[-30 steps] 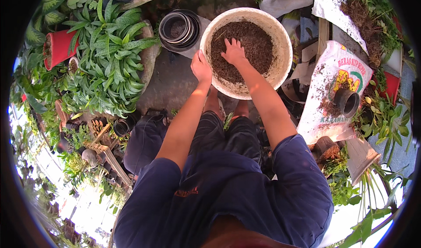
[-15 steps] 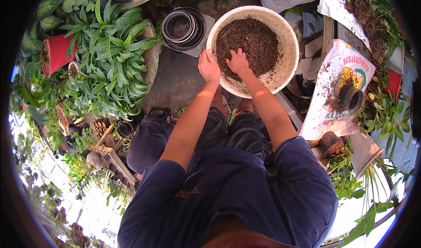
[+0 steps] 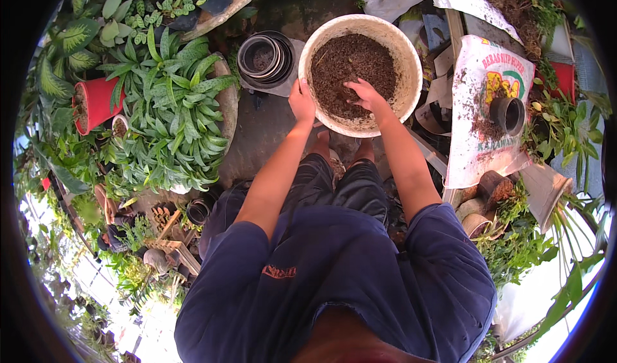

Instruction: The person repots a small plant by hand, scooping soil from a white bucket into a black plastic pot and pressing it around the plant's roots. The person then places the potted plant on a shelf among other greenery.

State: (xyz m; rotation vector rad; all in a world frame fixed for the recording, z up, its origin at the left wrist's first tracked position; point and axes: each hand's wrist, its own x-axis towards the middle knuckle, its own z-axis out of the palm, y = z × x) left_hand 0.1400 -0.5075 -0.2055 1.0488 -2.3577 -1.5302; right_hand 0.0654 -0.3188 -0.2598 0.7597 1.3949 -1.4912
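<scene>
A wide white basin (image 3: 411, 74) full of dark brown soil (image 3: 350, 64) stands on the ground in front of me. My left hand (image 3: 301, 103) grips the basin's near left rim. My right hand (image 3: 365, 94) lies in the soil at the near side, fingers spread and pressed into it. My knees and dark shorts are just below the basin.
A stack of black plastic pots (image 3: 265, 58) sits left of the basin. Leafy green plants (image 3: 170, 115) and a red pot (image 3: 93, 103) fill the left. A printed white sack (image 3: 485, 115) with a small black pot (image 3: 508, 114) lies at the right, among plants and clay pots.
My right hand has slid from the middle of the soil toward the near edge. My left hand stays at the basin's rim. The view has shifted a little.
</scene>
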